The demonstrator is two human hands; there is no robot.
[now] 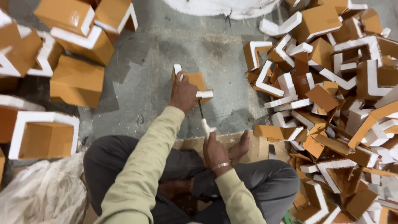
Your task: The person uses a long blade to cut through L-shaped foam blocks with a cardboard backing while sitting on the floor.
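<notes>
I sit cross-legged on the floor. My left hand (183,93) presses down on an L-shaped corner piece (195,81) of white foam faced with orange cardboard, standing on the grey floor in front of me. My right hand (214,151) grips the white wrapped handle of a thin-bladed knife (203,118); its blade reaches up to the piece's right end, just beside my left hand. A metal bangle sits on my right wrist.
A big heap of orange-and-white corner pieces (331,95) fills the right side. Larger orange boxes edged with white foam (70,45) are stacked at the left. A white sack (41,195) lies at lower left, another white bag (224,6) at top.
</notes>
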